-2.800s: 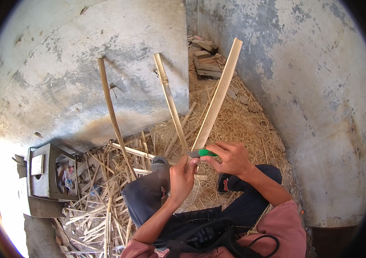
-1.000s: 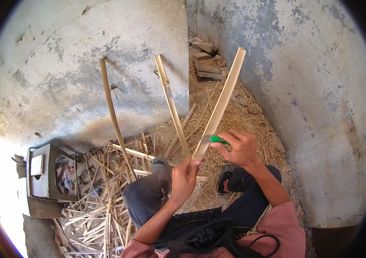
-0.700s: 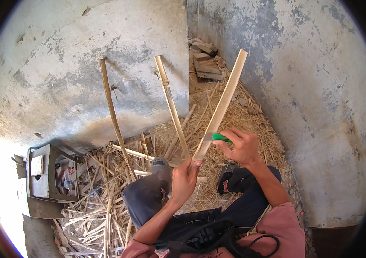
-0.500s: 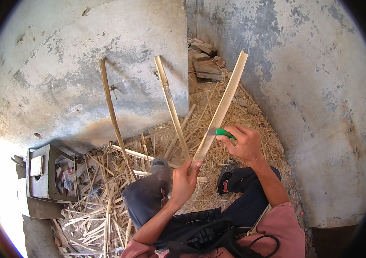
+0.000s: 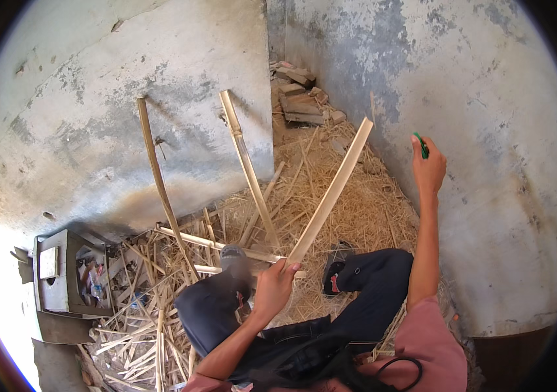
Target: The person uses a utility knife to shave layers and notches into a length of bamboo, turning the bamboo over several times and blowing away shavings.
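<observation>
My left hand [image 5: 274, 291] grips the lower end of a pale split bamboo strip [image 5: 331, 185], which slants up to the right over the straw. My right hand [image 5: 428, 168] is raised at the right, away from that strip, closed on a green-handled knife [image 5: 421, 145]; its blade is hard to make out. A thin pale sliver [image 5: 372, 104], blurred, shows just above the strip's top end. My bent legs in dark trousers are below.
Two bamboo strips [image 5: 159, 170] [image 5: 247, 166] lean toward the left wall [image 5: 82, 78]. Straw and split pieces [image 5: 148, 340] litter the floor. A wooden box [image 5: 53, 287] with debris inside stands at left, rubble [image 5: 298, 104] in the back corner, another wall [image 5: 488, 196] at right.
My right hand with the knife has swung up and right, off the strip. The held strip's top has dropped, and a sliver appears above it. The view has shifted slightly.
</observation>
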Action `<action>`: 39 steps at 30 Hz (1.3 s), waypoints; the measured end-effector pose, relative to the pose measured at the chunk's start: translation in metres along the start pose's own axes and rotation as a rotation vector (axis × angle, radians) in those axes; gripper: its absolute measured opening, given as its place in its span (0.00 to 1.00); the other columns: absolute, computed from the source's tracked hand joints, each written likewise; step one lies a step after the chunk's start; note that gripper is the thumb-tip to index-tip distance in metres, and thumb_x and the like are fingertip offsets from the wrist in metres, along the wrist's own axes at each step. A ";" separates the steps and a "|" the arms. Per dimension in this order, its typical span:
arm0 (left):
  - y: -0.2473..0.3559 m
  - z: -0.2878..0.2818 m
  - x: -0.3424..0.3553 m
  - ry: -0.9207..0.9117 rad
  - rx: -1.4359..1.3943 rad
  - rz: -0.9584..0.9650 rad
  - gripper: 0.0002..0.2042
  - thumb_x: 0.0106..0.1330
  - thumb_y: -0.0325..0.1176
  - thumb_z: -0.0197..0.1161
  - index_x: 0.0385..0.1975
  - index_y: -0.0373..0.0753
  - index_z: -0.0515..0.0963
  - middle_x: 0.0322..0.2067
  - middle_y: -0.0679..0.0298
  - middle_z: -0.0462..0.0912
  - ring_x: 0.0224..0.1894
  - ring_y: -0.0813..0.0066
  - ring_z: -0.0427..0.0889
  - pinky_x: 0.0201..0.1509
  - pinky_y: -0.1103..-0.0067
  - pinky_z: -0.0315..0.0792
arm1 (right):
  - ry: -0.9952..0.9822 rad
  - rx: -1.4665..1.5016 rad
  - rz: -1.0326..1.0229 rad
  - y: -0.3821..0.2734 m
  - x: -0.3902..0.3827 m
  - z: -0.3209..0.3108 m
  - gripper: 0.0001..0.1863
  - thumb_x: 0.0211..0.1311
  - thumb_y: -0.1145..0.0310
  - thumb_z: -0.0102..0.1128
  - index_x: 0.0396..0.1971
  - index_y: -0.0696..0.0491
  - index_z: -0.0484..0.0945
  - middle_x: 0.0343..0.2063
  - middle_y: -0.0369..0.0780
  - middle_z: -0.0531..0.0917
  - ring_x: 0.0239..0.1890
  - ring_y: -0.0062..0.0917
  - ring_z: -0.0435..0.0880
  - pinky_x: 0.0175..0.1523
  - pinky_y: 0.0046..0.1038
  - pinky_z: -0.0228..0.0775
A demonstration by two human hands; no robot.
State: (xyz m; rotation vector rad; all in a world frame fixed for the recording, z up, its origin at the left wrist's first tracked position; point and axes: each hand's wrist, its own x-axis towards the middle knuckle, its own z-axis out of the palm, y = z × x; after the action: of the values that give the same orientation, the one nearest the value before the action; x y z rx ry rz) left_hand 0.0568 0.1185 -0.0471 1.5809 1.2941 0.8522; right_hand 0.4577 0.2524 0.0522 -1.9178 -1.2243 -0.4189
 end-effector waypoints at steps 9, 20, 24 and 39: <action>-0.002 -0.004 0.013 -0.102 -0.480 -0.135 0.21 0.84 0.48 0.55 0.46 0.33 0.84 0.21 0.72 0.71 0.25 0.86 0.70 0.28 0.81 0.62 | -0.468 0.358 -0.134 -0.029 -0.057 0.025 0.23 0.73 0.45 0.66 0.46 0.52 0.84 0.20 0.36 0.79 0.22 0.23 0.73 0.31 0.32 0.63; 0.021 -0.019 0.015 -0.148 -0.658 -0.238 0.26 0.86 0.54 0.46 0.59 0.39 0.84 0.23 0.76 0.67 0.22 0.90 0.61 0.26 0.86 0.57 | -0.604 0.641 -0.194 -0.056 -0.082 0.024 0.20 0.75 0.51 0.65 0.44 0.55 0.84 0.23 0.37 0.81 0.23 0.21 0.75 0.32 0.31 0.65; 0.019 -0.017 0.013 -0.109 -0.599 -0.117 0.24 0.85 0.51 0.51 0.63 0.37 0.79 0.28 0.75 0.72 0.24 0.89 0.63 0.27 0.84 0.59 | -0.578 0.677 -0.414 -0.078 -0.095 0.001 0.20 0.75 0.51 0.66 0.43 0.55 0.84 0.26 0.38 0.84 0.24 0.24 0.80 0.30 0.30 0.70; 0.006 -0.003 0.018 0.086 -0.247 0.155 0.17 0.77 0.39 0.69 0.52 0.31 0.78 0.27 0.63 0.83 0.30 0.82 0.74 0.33 0.75 0.72 | -0.661 0.566 -0.894 -0.116 -0.159 0.004 0.14 0.67 0.52 0.73 0.40 0.47 0.87 0.34 0.34 0.90 0.23 0.27 0.87 0.26 0.28 0.76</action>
State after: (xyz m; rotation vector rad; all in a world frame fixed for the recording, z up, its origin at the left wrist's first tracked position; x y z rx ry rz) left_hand 0.0598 0.1364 -0.0411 1.4734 1.0883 1.1423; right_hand 0.2804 0.1839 0.0001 -0.9461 -2.3242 0.1600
